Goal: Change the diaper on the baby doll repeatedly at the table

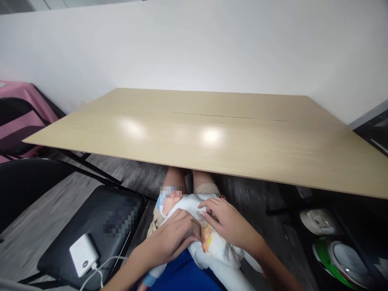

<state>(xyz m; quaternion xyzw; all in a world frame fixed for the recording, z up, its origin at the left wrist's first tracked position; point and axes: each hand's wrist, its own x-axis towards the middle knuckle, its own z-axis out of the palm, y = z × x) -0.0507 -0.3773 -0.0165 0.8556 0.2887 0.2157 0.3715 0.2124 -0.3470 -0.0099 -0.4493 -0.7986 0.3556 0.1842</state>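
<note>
A baby doll (209, 246) in white clothes and a printed diaper lies across my lap, below the front edge of the wooden table (212, 133). My left hand (174, 238) rests on the doll's chest with its fingers curled over the white cloth. Over the doll's middle, my right hand (226, 222) has its fingers bent, pinching at the cloth near the diaper's coloured print. The doll's head points toward the table.
A black chair (91, 230) at my left carries a white power bank (83, 254) with a white cable. A pink-covered surface (18, 113) stands at far left. On the floor at right lie a green-rimmed round object (339, 258) and a white object (318, 221).
</note>
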